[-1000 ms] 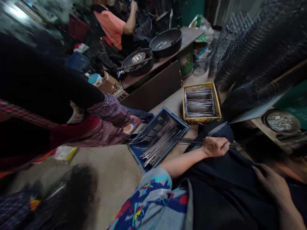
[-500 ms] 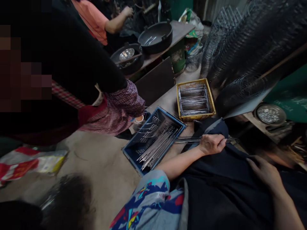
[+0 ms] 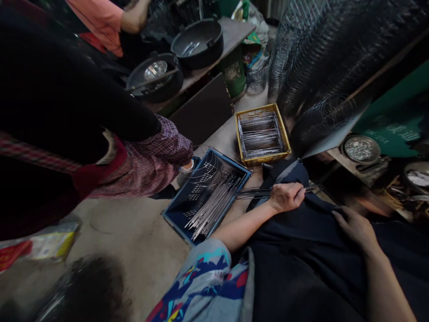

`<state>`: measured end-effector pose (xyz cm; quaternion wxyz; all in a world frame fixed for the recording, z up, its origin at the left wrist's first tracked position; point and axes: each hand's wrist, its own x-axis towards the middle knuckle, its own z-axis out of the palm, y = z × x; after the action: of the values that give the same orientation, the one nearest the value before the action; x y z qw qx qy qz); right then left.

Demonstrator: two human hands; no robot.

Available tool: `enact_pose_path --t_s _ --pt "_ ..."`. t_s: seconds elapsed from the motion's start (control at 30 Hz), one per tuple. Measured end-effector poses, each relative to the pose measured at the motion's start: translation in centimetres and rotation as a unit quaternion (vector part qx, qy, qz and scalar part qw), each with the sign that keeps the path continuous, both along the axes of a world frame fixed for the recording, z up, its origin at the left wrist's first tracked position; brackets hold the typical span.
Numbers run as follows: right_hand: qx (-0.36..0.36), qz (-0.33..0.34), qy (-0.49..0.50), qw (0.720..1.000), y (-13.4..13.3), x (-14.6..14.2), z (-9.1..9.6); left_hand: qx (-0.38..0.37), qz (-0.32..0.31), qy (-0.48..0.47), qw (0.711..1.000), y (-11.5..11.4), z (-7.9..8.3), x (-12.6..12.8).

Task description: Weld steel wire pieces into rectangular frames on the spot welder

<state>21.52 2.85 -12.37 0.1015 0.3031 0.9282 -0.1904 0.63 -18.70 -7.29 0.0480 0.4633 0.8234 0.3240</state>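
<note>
My left hand (image 3: 287, 197) is closed around a bundle of thin metal rods (image 3: 253, 192) above my lap. The rods stick out on both sides of the fist, and their left ends reach the rim of a blue plastic crate (image 3: 176, 208). Inside that crate lie many loose metal rods (image 3: 214, 203), roughly parallel. My right hand (image 3: 355, 227) rests on the dark cloth (image 3: 301, 255) over my lap, its fingers stretched out and nothing visible in it.
Bent wire frames fill a yellow crate (image 3: 282, 129) beyond the blue one. A person in a checked sleeve (image 3: 174, 138) stands at left. Behind are two black pans (image 3: 201, 44) on a bench. Wire racks (image 3: 301, 53) are stacked at right, near a bowl of small metal pieces (image 3: 361, 149).
The view has swung slightly right, so the crates and pans appear farther left. My left hand keeps its hold on the rods, and my right hand stays on the cloth.
</note>
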Motion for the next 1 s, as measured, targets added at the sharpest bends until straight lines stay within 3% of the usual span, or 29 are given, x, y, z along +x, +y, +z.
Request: enact_pose_path --t_s 1.0 --pt "0.011 0.014 -0.017 1.0 -0.35 -0.32 0.0 0.022 0.013 0.006 1.0 -0.02 0.09 0.06"
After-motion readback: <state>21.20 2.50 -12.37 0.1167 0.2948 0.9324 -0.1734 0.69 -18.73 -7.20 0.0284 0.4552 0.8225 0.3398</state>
